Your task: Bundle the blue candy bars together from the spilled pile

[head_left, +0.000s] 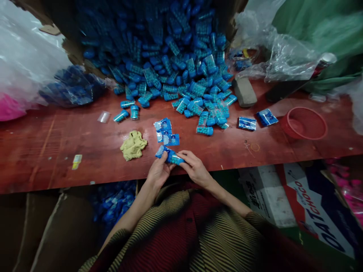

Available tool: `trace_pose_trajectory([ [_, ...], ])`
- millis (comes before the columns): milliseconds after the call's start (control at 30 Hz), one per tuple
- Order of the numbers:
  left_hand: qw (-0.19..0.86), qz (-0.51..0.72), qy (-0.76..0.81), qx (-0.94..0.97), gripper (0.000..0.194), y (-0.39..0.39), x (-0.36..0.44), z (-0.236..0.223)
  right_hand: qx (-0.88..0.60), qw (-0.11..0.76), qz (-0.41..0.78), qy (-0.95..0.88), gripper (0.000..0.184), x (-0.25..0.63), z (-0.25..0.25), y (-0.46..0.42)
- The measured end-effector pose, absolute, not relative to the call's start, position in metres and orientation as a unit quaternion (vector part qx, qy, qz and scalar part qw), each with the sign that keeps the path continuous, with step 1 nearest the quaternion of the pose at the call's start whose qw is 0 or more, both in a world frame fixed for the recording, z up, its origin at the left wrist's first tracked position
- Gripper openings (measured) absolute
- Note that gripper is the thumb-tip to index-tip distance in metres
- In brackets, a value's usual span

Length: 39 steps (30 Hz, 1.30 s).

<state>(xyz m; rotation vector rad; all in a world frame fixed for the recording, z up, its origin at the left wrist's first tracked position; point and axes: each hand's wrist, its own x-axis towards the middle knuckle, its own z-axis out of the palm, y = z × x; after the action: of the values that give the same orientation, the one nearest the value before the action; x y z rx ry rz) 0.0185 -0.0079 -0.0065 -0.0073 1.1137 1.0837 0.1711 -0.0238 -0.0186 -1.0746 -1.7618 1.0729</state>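
Between my two hands, at the table's near edge, is a small clear bottle [176, 159] of blue balls with a blue cap. My left hand [158, 172] pinches a blue printed label [160, 151] against the bottle's left end. The fingers of my right hand [195, 168] close on the bottle's right end. Just beyond them lie several loose blue labels [163, 130] in a small overlapping group. A crumpled yellow cloth [134, 145] rests to the left of my hands. Part of the bottle is hidden by my fingers.
A large heap of similar bottles [170, 71] spills from a box at the back. On the right are a grey block [244, 91], two stacks of labels [247, 123] and a red basket [304, 124]. Below the table edge stand printed cartons [312, 211] and a pile of blue items [116, 204].
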Motion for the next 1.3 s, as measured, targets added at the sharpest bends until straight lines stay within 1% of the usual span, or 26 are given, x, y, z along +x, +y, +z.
trace_pose_trajectory([
  [133, 0.742, 0.483, 0.465, -0.007, 0.011, -0.003, 0.016, 0.002, -0.401, 0.420, 0.540, -0.609, 0.027, 0.175, -0.010, -0.019],
  [267, 0.760, 0.486, 0.431, 0.030, 0.008, -0.003, 0.022, 0.006, -0.403, 0.454, 0.650, -0.458, 0.034, 0.165, -0.014, -0.019],
  [367, 0.776, 0.473, 0.411, 0.064, 0.009, -0.005, 0.024, 0.006, -0.391, 0.464, 0.688, -0.398, 0.044, 0.161, -0.015, -0.015],
  [500, 0.796, 0.459, 0.384, 0.088, 0.023, -0.005, 0.017, 0.008, -0.348, 0.439, 0.730, -0.391, 0.065, 0.169, -0.008, -0.004],
  [567, 0.807, 0.447, 0.372, 0.102, 0.034, -0.004, 0.012, 0.011, -0.328, 0.417, 0.746, -0.403, 0.071, 0.173, -0.003, 0.001],
  [633, 0.808, 0.440, 0.374, 0.118, 0.040, -0.003, 0.010, 0.014, -0.319, 0.407, 0.751, -0.410, 0.074, 0.175, 0.001, 0.004],
  [767, 0.799, 0.437, 0.388, 0.145, 0.039, -0.005, 0.014, 0.017, -0.322, 0.412, 0.744, -0.415, 0.080, 0.173, 0.002, 0.004],
  [967, 0.801, 0.429, 0.380, 0.175, 0.043, -0.011, 0.018, 0.014, -0.324, 0.381, 0.746, -0.440, 0.088, 0.177, 0.003, 0.004],
  [1133, 0.809, 0.418, 0.372, 0.183, 0.042, -0.010, 0.015, 0.020, -0.272, 0.349, 0.775, -0.451, 0.089, 0.181, 0.010, 0.011],
  [1300, 0.802, 0.410, 0.392, 0.186, 0.041, -0.012, 0.020, 0.024, -0.249, 0.311, 0.815, -0.419, 0.092, 0.184, 0.012, 0.014],
])
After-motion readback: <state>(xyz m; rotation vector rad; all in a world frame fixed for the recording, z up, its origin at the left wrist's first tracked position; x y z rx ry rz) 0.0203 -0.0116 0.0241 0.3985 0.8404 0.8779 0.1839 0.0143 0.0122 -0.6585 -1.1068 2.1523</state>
